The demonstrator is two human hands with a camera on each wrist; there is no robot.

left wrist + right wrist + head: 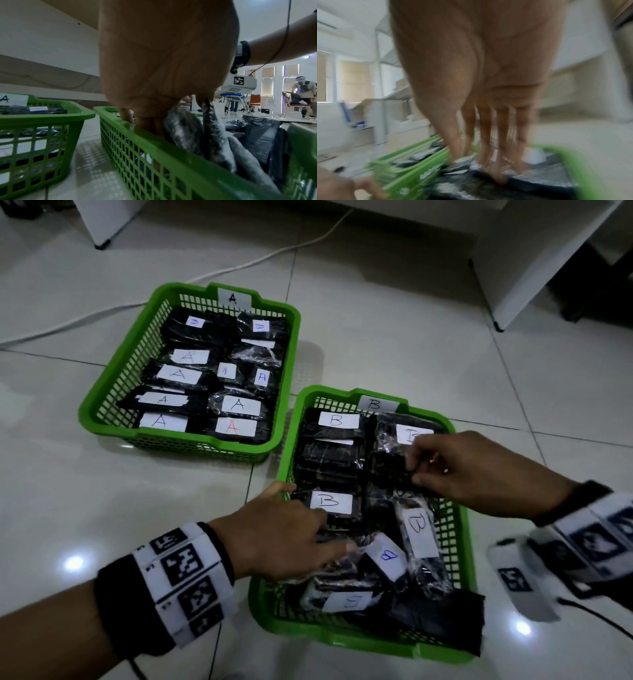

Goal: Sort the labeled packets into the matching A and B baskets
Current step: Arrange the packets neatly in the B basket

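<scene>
Basket A at the upper left is full of black packets with white A labels. Basket B, nearer me on the right, holds black packets with B labels. My left hand reaches into its near left part; the thumb lies by the rim and the fingers grip the end of a tilted packet with a blue B. In the left wrist view that hand holds the wrapped packet just inside basket B's rim. My right hand pinches a black packet at the far right of basket B. The right wrist view is blurred.
The baskets sit close together on a white tiled floor. Black plastic hangs over the near right corner of basket B. A white cable runs behind basket A. White furniture stands at the back right, and another person is far off.
</scene>
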